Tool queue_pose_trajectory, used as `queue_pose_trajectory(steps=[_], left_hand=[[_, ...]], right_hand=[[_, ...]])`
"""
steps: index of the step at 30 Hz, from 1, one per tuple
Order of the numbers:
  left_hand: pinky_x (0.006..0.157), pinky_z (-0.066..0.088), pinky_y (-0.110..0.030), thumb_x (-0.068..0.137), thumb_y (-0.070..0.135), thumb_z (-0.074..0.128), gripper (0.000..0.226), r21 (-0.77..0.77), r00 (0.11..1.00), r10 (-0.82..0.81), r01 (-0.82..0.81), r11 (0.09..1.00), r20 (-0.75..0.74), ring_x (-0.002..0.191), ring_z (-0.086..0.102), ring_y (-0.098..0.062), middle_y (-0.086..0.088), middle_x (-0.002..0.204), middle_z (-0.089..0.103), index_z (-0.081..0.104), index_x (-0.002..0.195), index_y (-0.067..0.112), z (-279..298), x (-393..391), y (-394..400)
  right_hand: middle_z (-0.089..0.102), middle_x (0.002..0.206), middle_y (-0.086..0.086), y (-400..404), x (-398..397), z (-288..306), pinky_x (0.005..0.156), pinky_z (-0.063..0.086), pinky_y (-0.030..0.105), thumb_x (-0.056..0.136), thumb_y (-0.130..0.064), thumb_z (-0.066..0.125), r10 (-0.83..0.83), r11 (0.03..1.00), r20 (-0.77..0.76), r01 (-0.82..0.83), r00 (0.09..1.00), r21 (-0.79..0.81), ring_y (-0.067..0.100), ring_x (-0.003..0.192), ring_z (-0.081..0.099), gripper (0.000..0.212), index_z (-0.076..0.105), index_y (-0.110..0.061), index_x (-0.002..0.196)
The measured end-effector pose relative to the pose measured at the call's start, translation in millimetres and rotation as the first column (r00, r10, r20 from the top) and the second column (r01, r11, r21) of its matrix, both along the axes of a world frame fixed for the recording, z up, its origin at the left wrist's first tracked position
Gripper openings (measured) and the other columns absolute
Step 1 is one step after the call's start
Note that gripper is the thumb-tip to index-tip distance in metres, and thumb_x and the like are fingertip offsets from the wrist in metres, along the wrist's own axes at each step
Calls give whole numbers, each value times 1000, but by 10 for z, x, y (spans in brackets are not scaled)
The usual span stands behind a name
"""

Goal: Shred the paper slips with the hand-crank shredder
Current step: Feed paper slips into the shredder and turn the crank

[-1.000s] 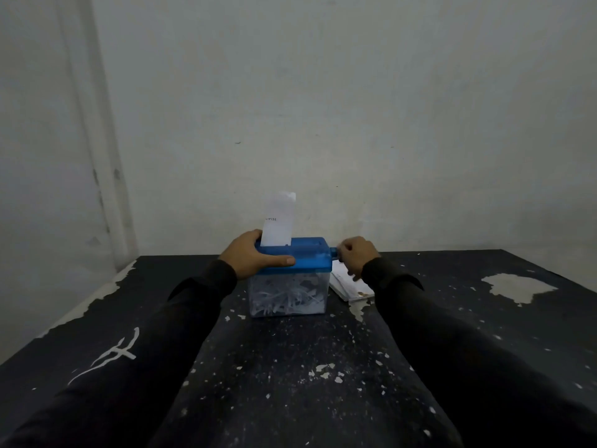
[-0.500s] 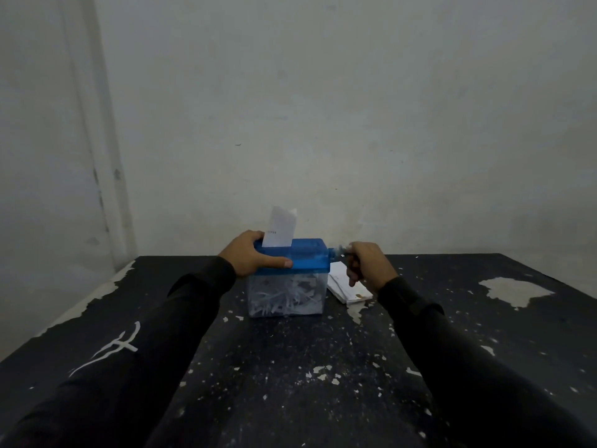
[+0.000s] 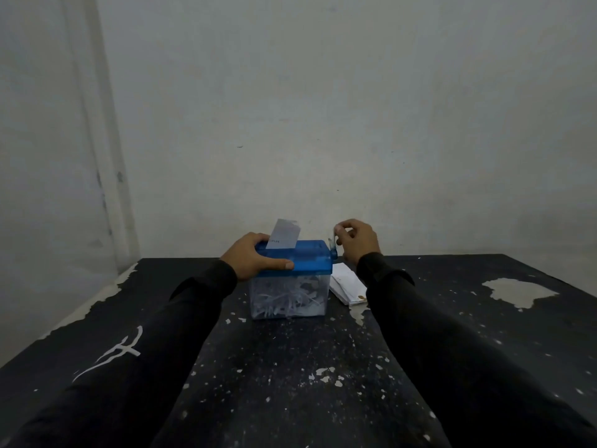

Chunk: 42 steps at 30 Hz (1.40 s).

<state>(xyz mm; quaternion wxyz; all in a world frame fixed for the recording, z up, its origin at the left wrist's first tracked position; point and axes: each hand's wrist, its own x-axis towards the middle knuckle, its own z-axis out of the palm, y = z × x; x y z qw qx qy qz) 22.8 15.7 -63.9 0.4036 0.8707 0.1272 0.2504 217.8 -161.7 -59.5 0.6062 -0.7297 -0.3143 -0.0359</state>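
Note:
A small shredder with a blue lid and a clear bin full of white strips stands mid-table. A white paper slip sticks up out of the lid's slot, tilted a little. My left hand grips the lid's left end, thumb along its front edge. My right hand pinches the crank handle at the lid's right side, raised above lid level. A stack of white paper slips lies on the table right of the shredder, partly behind my right sleeve.
The black table is worn, with white flecks and a bare patch at the right. A pale wall rises straight behind the shredder, and another closes the left side.
My right hand has swung the crank from low beside the lid up above it. The slip has sunk lower into the slot. My left hand has stayed on the lid.

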Motion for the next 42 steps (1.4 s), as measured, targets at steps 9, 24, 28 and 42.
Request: queue_pose_trajectory(steps=[9,24,28,42], left_hand=[[80,59,-28,50,67,90,78,12,1000,-1,1,1000,-3,87,71,-10,6,103,75,72,110,22,11,-9,-28],[71,53,-18,50,65,92,74,18,1000,11,-10,1000,-28,87,69,-10,7,102,73,70,107,24,48,-20,-77],[77,55,-25,46,69,89,80,13,999,15,-14,1000,-49,92,68,-13,6,105,72,69,110,26,64,-20,-71],[93,49,-31,46,70,90,105,57,992,109,-105,993,-67,109,59,-17,3,128,57,59,133,20,20,12,-23]], right_hand=[[71,95,7,-58,125,38,74,62,44,102,-28,55,41,975,68,-25,997,-219,17,78,68,15,67,-22,108],[62,67,6,-297,2,-500,57,44,29,102,-21,44,129,855,45,-88,991,-511,17,57,53,42,60,-10,65],[49,58,5,-370,-97,-651,56,38,35,102,-22,42,111,952,47,-93,993,-290,19,56,43,45,47,-6,60],[53,68,-5,-231,-119,-46,49,41,30,105,-38,45,217,974,6,-217,976,68,11,59,45,33,60,-15,86]])
